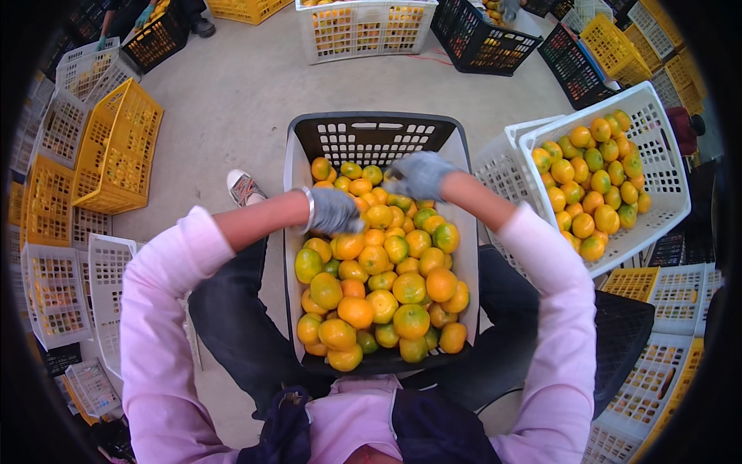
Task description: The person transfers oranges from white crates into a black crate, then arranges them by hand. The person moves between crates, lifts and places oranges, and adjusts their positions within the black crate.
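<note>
A black plastic crate with a pale lining stands between my legs, heaped with orange and green-tinged mandarins. My left hand, in a grey glove, is over the fruit towards the crate's upper left, its fingers low against the mandarins. Farther up and to the right, my right hand, also gloved in grey, is over the fruit near the far wall. Both hands are blurred, and their fingertips are partly hidden, so whether either holds a mandarin cannot be told.
A tilted white crate of mandarins rests on another white crate at the right. Yellow crates and white crates line the left side. Across the concrete floor stand more filled crates, and another person's gloved hand is at the upper left.
</note>
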The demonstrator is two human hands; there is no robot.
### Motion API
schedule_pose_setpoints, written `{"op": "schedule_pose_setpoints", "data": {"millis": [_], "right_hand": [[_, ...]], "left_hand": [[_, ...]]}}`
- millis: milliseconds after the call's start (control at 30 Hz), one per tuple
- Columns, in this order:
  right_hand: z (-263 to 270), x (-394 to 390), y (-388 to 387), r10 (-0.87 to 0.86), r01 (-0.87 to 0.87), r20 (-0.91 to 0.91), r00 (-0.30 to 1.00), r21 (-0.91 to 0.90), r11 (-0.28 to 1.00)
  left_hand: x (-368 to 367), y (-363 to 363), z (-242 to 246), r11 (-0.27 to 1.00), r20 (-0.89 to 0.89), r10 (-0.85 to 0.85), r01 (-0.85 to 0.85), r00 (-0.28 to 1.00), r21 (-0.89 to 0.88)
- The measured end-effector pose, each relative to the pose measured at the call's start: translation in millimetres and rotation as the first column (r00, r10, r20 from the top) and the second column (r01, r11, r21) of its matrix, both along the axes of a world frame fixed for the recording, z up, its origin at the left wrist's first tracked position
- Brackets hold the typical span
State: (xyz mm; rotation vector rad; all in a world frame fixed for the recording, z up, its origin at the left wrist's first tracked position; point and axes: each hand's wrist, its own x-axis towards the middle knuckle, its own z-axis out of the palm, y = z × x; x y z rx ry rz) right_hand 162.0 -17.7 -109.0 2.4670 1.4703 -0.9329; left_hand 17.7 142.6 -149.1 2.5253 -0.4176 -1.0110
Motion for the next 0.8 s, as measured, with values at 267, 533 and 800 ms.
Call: {"op": "schedule_pose_setpoints", "data": {"millis": [267,533,800], "right_hand": [[-185.7,-10.1,137.4,0.012,-0.011,0.000,1.000,0.252,0.968],[-229.1,-9.1,117.7,-0.115,0.235,-0.235,0.965,0.587,0.775],[-133.8,-11.7,58.6,0.087,0.821,-0.902,0.422,0.421,0.387]], "left_hand": [[32.4,-17.9,-187.8,0.501,0.366,0.545,-0.643,0.755,0.579],[25.8,1.1,-225.9,0.470,0.308,0.795,-0.852,0.522,0.231],[28.0,3.9,-169.8,0.370,0.027,0.926,-0.918,0.377,0.143]]}}
